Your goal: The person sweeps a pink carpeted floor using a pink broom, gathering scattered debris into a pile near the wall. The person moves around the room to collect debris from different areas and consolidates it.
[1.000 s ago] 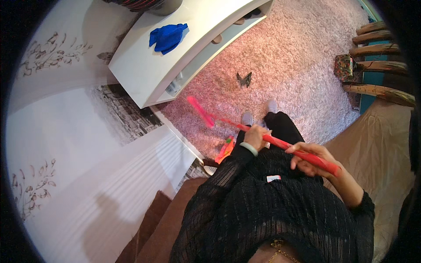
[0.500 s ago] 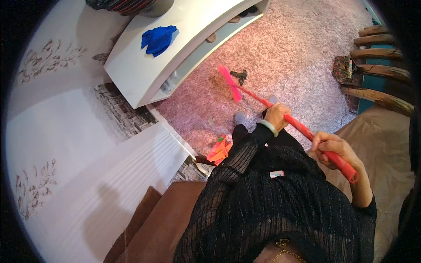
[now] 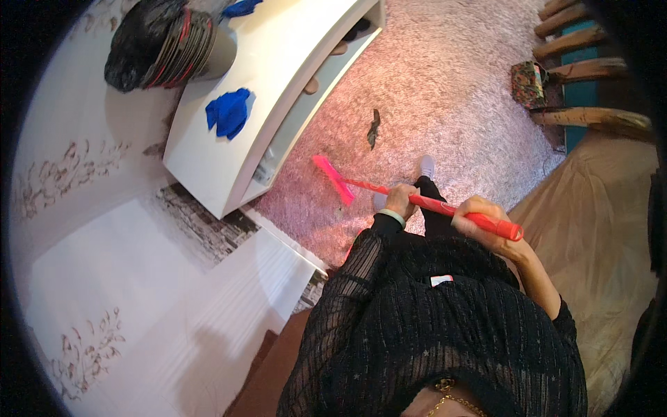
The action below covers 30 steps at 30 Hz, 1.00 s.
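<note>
Both my hands grip a broom with a red handle (image 3: 439, 206) and bright pink bristles (image 3: 335, 181). My left hand (image 3: 401, 201), with a pale bracelet at its wrist, is wrapped round the lower part of the handle. Higher up, close to the handle's end, my right hand (image 3: 481, 221) is closed on it. The bristles are down at the carpet (image 3: 458, 76), left of my shoes and near the white cabinet. Apart from them, farther off on the carpet, lies a small dark crumpled item (image 3: 374, 129) whose kind I cannot make out.
A curved white cabinet (image 3: 260, 55) with open shelves stands at left, bearing a crumpled blue cloth-like piece (image 3: 229, 113) and a bucket-like container (image 3: 221, 55) with black bags. Wooden slats (image 3: 587, 73) and a patterned box (image 3: 528, 85) are at right. A beige-covered seat or bed (image 3: 590, 201) is beside me.
The broom's bristles have moved left and nearer to me, away from the dark item. One foot has stepped forward, and the view has shifted, bringing the black bags into sight.
</note>
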### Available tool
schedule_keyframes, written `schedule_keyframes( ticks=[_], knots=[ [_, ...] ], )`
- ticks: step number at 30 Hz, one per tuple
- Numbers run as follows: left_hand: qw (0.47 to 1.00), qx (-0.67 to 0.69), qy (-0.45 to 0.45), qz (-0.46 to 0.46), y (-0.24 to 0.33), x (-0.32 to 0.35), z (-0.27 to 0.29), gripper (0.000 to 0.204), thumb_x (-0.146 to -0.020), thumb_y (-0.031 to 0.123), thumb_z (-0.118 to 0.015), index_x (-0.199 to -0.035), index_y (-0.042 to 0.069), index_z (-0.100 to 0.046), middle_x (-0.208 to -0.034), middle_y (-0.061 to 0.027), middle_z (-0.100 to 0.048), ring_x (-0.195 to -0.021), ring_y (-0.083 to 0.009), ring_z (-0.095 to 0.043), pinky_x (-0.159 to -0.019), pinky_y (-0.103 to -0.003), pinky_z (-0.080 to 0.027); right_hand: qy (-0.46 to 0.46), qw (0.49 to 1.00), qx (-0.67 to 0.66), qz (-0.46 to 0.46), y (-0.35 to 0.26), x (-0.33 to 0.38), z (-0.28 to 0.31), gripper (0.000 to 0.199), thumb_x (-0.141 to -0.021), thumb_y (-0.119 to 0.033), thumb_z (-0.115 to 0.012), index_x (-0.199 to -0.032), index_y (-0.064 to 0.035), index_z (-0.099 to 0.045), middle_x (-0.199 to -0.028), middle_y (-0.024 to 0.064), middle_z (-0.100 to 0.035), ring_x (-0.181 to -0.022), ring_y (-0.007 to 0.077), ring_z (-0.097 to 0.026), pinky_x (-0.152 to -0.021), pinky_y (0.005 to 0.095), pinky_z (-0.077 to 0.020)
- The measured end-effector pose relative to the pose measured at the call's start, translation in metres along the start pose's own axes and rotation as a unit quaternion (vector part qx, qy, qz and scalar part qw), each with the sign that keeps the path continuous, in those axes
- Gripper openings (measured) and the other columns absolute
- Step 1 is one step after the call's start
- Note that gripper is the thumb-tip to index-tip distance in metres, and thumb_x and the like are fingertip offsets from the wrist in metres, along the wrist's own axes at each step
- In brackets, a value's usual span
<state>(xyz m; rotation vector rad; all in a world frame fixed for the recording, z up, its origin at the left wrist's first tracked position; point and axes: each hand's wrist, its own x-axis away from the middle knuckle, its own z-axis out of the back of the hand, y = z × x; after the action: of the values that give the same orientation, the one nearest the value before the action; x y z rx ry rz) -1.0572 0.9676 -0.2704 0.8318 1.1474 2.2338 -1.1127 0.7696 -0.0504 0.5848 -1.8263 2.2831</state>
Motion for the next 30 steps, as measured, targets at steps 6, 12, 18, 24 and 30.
schedule_keyframes(
  ticks=[6, 12, 18, 24, 30],
  knots=[
    [0.987, -0.001, 0.049, -0.154, 0.071, -0.074, -0.008, 0.016, -0.068, 0.014, -0.062, -0.061, 0.006, -0.051, -0.066, -0.0145, -0.055, -0.069, -0.0347, -0.055, -0.062, -0.043, -0.043, 0.091, 0.992, 0.082, -0.020, -0.050, 0.016, 0.058, 0.019, -0.083, -0.020, -0.062, -0.085, -0.0011, -0.062, -0.095, 0.0166, -0.062, -0.080, 0.0208, -0.061, -0.072, 0.0330, -0.0482],
    [0.964, 0.019, 0.059, -0.259, 0.136, -0.104, 0.006, 0.016, -0.066, 0.013, -0.064, -0.060, 0.008, -0.049, -0.063, -0.0091, -0.054, -0.067, -0.0305, -0.053, -0.063, -0.039, -0.042, 0.148, 0.967, 0.157, 0.132, -0.085, 0.037, 0.079, 0.013, -0.074, -0.010, -0.069, -0.081, -0.0030, -0.060, -0.094, 0.0194, -0.062, -0.084, 0.0326, -0.062, -0.070, 0.0362, -0.0494],
    [0.993, 0.007, 0.002, -0.114, 0.093, -0.077, -0.010, 0.014, -0.069, 0.007, -0.061, -0.057, 0.004, -0.056, -0.054, -0.0150, -0.054, -0.052, -0.0286, -0.056, -0.049, -0.039, -0.041, 0.155, 0.986, 0.039, 0.053, -0.036, 0.031, 0.073, 0.015, -0.079, -0.014, -0.069, -0.084, -0.0013, -0.063, -0.085, 0.0148, -0.062, -0.077, 0.0238, -0.061, -0.068, 0.0314, -0.0469],
    [0.986, -0.053, -0.034, -0.156, 0.080, -0.119, -0.028, 0.017, -0.072, 0.015, -0.061, -0.060, 0.005, -0.056, -0.059, -0.0179, -0.056, -0.058, -0.0346, -0.059, -0.051, -0.042, -0.044, 0.149, 0.984, -0.009, -0.093, -0.029, 0.013, 0.092, 0.018, -0.081, -0.015, -0.067, -0.089, -0.0003, -0.065, -0.094, 0.0148, -0.064, -0.086, 0.0209, -0.062, -0.074, 0.0311, -0.0473],
    [0.962, 0.075, 0.114, -0.238, 0.148, -0.193, -0.009, 0.023, -0.073, 0.001, -0.059, -0.054, 0.002, -0.045, -0.052, -0.0129, -0.047, -0.053, -0.0281, -0.050, -0.050, -0.037, -0.037, 0.205, 0.942, 0.125, 0.234, -0.052, -0.005, 0.121, 0.016, -0.079, -0.017, -0.069, -0.082, -0.0041, -0.060, -0.087, 0.0158, -0.060, -0.071, 0.0280, -0.060, -0.062, 0.0346, -0.0472]
  ],
)
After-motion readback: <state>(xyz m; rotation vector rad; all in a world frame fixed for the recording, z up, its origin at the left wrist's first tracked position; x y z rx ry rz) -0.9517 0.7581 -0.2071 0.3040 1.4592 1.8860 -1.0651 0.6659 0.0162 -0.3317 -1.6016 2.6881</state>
